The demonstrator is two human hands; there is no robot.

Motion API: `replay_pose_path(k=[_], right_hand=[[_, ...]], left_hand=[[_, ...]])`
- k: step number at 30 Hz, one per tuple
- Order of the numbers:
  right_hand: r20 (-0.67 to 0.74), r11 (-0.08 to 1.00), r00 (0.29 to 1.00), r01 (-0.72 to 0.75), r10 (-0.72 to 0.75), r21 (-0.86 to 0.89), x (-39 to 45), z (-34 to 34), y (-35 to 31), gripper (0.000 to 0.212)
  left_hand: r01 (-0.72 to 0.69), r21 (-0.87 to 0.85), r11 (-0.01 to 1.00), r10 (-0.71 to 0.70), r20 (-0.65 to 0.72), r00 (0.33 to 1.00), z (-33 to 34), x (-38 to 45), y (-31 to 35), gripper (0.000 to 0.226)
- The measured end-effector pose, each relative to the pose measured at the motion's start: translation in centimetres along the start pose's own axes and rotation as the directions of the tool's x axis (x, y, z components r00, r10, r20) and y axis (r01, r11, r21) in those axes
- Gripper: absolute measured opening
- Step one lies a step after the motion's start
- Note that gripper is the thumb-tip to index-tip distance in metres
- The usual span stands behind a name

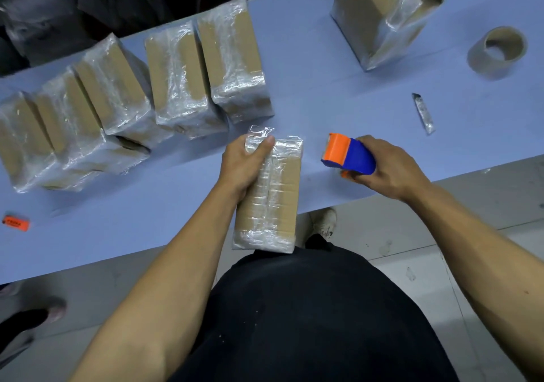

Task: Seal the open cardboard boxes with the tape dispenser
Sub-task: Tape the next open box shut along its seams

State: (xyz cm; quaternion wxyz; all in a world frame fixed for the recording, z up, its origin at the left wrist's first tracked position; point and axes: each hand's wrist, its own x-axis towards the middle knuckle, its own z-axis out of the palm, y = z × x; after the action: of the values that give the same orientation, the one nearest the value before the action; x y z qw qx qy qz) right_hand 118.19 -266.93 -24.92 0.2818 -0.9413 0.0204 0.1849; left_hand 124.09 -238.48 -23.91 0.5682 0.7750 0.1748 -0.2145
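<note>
Taped cardboard boxes (123,99) in a row at left on the blue table (323,87); centre, left hand (245,163) gripping the far end of a taped box (273,202) at the table's near edge; right hand (388,169) grasping the tape dispenser (347,155) beside it.

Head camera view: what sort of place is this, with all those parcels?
Probably a packing or shipping workstation. A row of tape-wrapped cardboard boxes stands on a long blue table, the right hand grips a tape dispenser, and a spare tape roll lies nearby.
</note>
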Motion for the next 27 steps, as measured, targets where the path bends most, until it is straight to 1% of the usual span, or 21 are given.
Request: replay_pose_path(k=[2,4,7,8,10,11,13,15,16,18,19,20,21,23,24,25,26,27], right_hand=[[-0.015,0.988,1.0,0.006,-0.009,-0.153,0.7,-0.1,-1.2,0.05],[-0.058,0.946,0.998,0.006,-0.026,-0.324,1.4,-0.3,-3.1,0.044],[-0.129,0.865,0.989,-0.001,-0.074,-0.502,2.1,-0.8,-6.3,0.038],[-0.125,0.836,0.99,-0.013,-0.066,-0.549,2.4,-0.9,-7.6,0.037],[-0.069,0.771,0.998,-0.034,-0.012,-0.636,3.1,-0.6,-10.2,0.031],[-0.052,0.754,0.998,-0.05,0.021,-0.655,3.3,-0.2,-10.9,0.029],[-0.062,0.755,0.996,-0.089,0.064,-0.65,3.6,0.3,-10.8,0.032],[-0.101,0.779,0.987,-0.158,0.122,-0.606,3.0,0.7,-9.0,0.043],[-0.144,0.803,0.978,-0.206,0.151,-0.559,2.8,0.8,-8.1,0.05],[-0.237,0.835,0.949,-0.3,0.21,-0.46,3.0,1.4,-6.9,0.07],[-0.248,0.851,0.944,-0.309,0.219,-0.424,3.4,1.9,-6.7,0.078],[-0.227,0.872,0.95,-0.289,0.212,-0.395,4.0,2.5,-6.6,0.081],[-0.184,0.897,0.963,-0.253,0.197,-0.362,4.6,3.2,-6.6,0.081],[-0.07,0.943,0.984,-0.175,0.161,-0.284,5.8,4.7,-6.9,0.082],[-0.025,0.958,0.987,-0.159,0.157,-0.238,6.2,5.3,-6.9,0.082],[-0.018,0.969,0.987,-0.157,0.157,-0.192,6.3,5.8,-7.0,0.081],[-0.058,0.974,0.986,-0.166,0.159,-0.151,6.2,6.1,-7.0,0.076],[-0.137,0.978,0.977,-0.178,0.163,-0.106,5.9,6.2,-7.1,0.067]], left_hand=[[0.001,0.006,1.0,-0.001,-0.003,1.0,0.1,-0.1,-0.1,0.03],[0.008,0.034,0.999,-0.008,-0.007,1.0,0.1,-0.1,0.0,0.038],[-0.009,0.068,0.998,0.011,-0.026,1.0,0.2,0.0,0.0,0.034],[-0.019,0.082,0.996,0.021,-0.032,0.999,0.2,0.0,0.0,0.032],[-0.043,0.1,0.994,0.046,-0.036,0.998,0.2,0.2,-0.1,0.032],[-0.044,0.101,0.994,0.048,-0.038,0.998,0.2,0.1,-0.2,0.033],[-0.033,0.091,0.995,0.037,-0.036,0.999,0.1,0.1,-0.2,0.036],[-0.019,0.087,0.996,0.022,-0.041,0.999,0.0,0.0,-0.4,0.039],[-0.013,0.079,0.997,0.017,-0.042,0.999,-0.2,0.1,-0.5,0.042],[0.0,-0.002,1.0,0.0,-0.039,0.999,-0.6,0.0,-0.4,0.056],[0.011,-0.062,0.998,-0.014,-0.045,0.999,-0.7,0.0,-0.4,0.065],[0.02,-0.1,0.995,-0.025,-0.054,0.998,-0.8,0.0,-0.5,0.07],[0.011,-0.111,0.994,-0.018,-0.061,0.998,-0.8,-0.2,-0.5,0.066],[-0.019,-0.107,0.994,0.011,-0.075,0.997,-0.9,-0.3,-0.8,0.049],[-0.025,-0.112,0.993,0.015,-0.09,0.996,-1.0,-0.3,-0.9,0.046],[-0.018,-0.122,0.992,0.005,-0.11,0.994,-1.1,-0.3,-1.1,0.048],[-0.013,-0.132,0.991,-0.005,-0.129,0.992,-1.1,-0.4,-1.3,0.05],[-0.009,-0.144,0.989,-0.012,-0.146,0.989,-1.2,-0.4,-1.3,0.05]])
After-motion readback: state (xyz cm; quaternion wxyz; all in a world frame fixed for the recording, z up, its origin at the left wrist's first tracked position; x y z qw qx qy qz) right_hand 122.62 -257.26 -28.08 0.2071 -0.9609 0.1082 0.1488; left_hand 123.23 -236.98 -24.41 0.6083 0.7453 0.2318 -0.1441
